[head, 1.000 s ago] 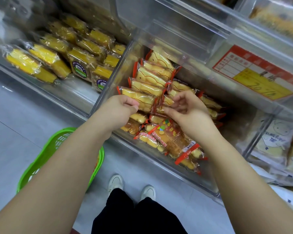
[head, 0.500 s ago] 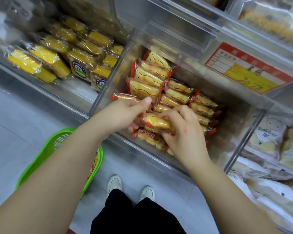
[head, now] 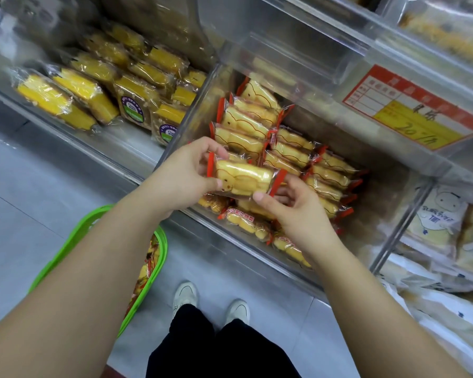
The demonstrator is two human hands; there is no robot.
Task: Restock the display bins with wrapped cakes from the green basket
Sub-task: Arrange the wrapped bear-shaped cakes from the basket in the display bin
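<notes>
A wrapped cake (head: 243, 177) with red wrapper ends is held level over the front of the clear display bin (head: 200, 115). My left hand (head: 183, 175) grips its left end between thumb and fingers. My right hand (head: 292, 211) holds the right end, thumb under the pack. Behind it, rows of the same cakes (head: 290, 148) stand on edge in the bin, and several lie loose at the front (head: 246, 222). The green basket (head: 93, 230) sits on the floor under my left forearm, with some wrapped cakes (head: 148, 263) showing inside.
A neighbouring bin on the left holds yellow wrapped cakes (head: 88, 88). A red and yellow price label (head: 413, 113) hangs on the shelf above. White packs (head: 437, 216) fill the bin on the right. My feet (head: 210, 304) stand on the grey floor before the shelf.
Both hands have lifted one cake out from the loose ones at the bin's front and now hold it level by its ends. The view has shifted slightly.
</notes>
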